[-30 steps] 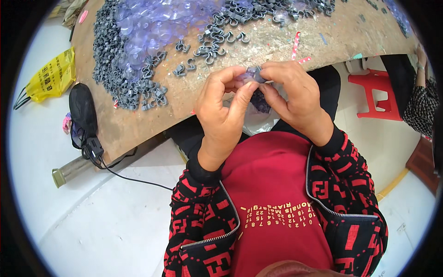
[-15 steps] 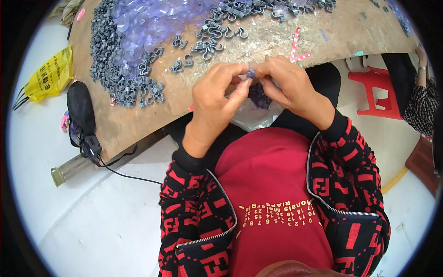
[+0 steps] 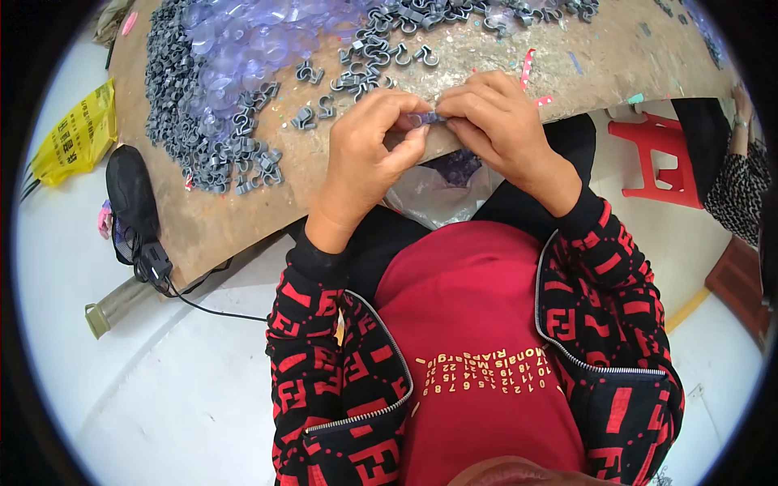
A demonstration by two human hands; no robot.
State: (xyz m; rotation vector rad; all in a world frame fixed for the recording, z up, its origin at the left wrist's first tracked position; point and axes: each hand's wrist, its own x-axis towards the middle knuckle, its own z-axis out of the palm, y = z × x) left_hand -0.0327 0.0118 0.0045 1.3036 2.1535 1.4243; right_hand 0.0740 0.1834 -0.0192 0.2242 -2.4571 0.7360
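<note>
Over the table's near edge, my left hand [image 3: 369,150] and my right hand [image 3: 506,130] meet fingertip to fingertip. Both pinch a small translucent purplish piece [image 3: 425,119] that looks like a suction cup; fingers cover much of it, so I cannot tell whether a grey clip is joined to it. Below the hands, a clear plastic bag [image 3: 433,202] sits at my lap, with dark purplish parts [image 3: 459,168] in it. Ahead and left lies a heap of clear purple suction cups [image 3: 243,53], bordered by dark grey plastic clips [image 3: 174,89]. Several loose clips [image 3: 304,117] lie nearer my left hand.
The worn wooden table [image 3: 211,231] curves around me. Red dotted strips [image 3: 527,69] lie on it. On the left are a black case [image 3: 132,190] with a cable and a yellow bag [image 3: 77,138]. A red stool [image 3: 660,158] and another person's arm [image 3: 739,134] are at the right.
Both hands have moved a little farther away from me, still pinching the piece. More of the plastic bag shows beneath them. The whole view has shifted slightly.
</note>
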